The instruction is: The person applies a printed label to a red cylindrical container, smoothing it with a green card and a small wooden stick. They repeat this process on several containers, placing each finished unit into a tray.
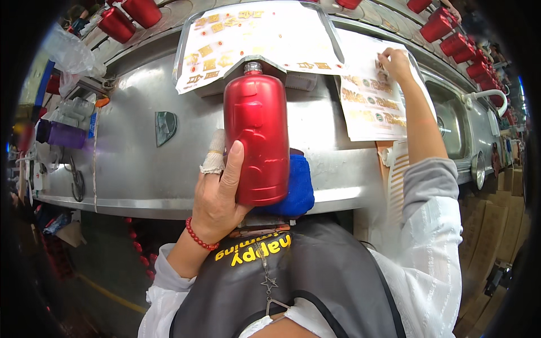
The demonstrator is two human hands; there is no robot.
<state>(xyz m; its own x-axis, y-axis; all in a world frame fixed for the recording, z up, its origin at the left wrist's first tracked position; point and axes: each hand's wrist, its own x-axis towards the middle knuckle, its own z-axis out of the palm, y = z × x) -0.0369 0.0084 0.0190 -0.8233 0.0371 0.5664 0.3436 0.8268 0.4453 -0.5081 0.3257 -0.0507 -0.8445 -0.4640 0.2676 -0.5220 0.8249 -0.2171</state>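
Observation:
A glossy red metal bottle [258, 132] with raised shapes on its side and a bare silver threaded neck lies tilted away from me. My left hand [220, 194] is closed round its lower left side, thumb on top; one finger wears a white cloth wrap. At the far right, my right hand [399, 66] reaches over a stack of printed decal sheets [372, 128]. Its fingertips pinch at a small brown decal [380, 67] on the top sheet, partly hidden by the fingers. Below the bottle, a blue cloth [301, 188] lies at the table's near edge.
Beyond the bottle, a tray [340, 42] bears a white sheet [265, 34] of gold and red decals. A dark scraper-like piece [165, 128] lies on the steel table [132, 169]. To the right is a sink [453, 118] with a white faucet [496, 94]. More red bottles [116, 25] stand beyond.

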